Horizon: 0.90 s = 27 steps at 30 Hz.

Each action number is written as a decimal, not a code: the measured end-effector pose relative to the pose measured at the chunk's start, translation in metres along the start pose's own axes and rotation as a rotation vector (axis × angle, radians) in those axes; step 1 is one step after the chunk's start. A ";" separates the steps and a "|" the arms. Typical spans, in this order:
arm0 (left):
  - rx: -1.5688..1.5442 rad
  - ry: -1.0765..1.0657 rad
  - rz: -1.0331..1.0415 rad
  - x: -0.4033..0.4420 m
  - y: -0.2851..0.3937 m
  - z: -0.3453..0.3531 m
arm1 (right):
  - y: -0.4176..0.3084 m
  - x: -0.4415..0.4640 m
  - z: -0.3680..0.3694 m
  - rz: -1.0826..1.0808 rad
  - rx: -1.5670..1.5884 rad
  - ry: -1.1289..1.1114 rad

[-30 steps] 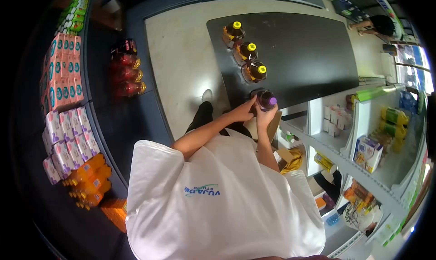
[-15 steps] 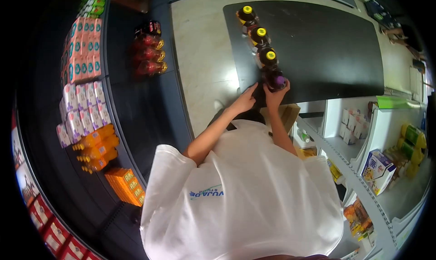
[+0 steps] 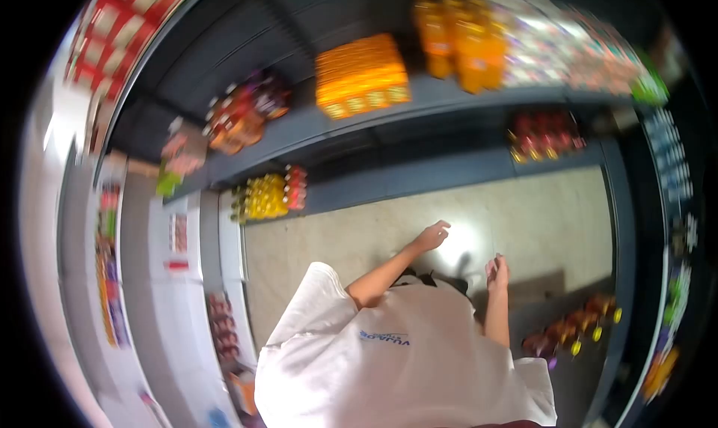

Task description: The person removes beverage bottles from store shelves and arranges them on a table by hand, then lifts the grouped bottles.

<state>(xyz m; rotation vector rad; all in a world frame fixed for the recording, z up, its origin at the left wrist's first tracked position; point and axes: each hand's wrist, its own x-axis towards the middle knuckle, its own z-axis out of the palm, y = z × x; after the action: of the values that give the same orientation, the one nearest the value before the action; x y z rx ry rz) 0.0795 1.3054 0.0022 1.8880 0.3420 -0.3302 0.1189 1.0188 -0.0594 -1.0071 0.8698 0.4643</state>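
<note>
My left hand (image 3: 434, 236) hangs over the pale floor in front of my body, fingers loosely bent and nothing held. To its right is my right hand (image 3: 496, 269), also without an object, its fingers partly spread. A purple-capped dark bottle (image 3: 540, 344) stands beside a row of yellow-capped bottles (image 3: 580, 327) on the dark table (image 3: 576, 375), to the right of my right forearm. Neither hand touches a bottle. Motion blur softens the picture.
A dark shelf (image 3: 374, 140) runs ahead with orange packs (image 3: 361, 76), orange bottles (image 3: 460, 43), red bottles (image 3: 546, 135) and yellow bottles (image 3: 263, 196). White shelves (image 3: 168, 338) are at the left. Stocked shelving lines the right edge.
My right hand has let go of the purple-capped bottle, now beside the yellow-capped ones. Both hands are away from the table. The view has turned, putting the bottles at lower right and the shelf ahead.
</note>
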 end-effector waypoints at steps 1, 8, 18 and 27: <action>-0.034 0.063 0.000 -0.011 -0.029 -0.017 | 0.003 0.000 0.027 0.036 -0.090 -0.101; -0.651 0.473 -0.428 -0.118 -0.166 -0.171 | 0.103 -0.025 0.242 0.022 -0.533 -0.418; -0.971 1.042 -0.162 -0.153 -0.172 -0.300 | 0.167 -0.143 0.530 -0.625 -0.873 -1.058; -0.552 0.947 0.304 -0.065 -0.069 -0.476 | 0.171 -0.174 0.755 -1.242 -1.080 -1.094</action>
<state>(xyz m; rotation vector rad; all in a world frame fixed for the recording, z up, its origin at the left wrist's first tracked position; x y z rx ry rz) 0.0224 1.7712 0.1243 1.3972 0.6749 0.8219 0.2081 1.7697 0.1801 -1.7221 -1.1398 0.2749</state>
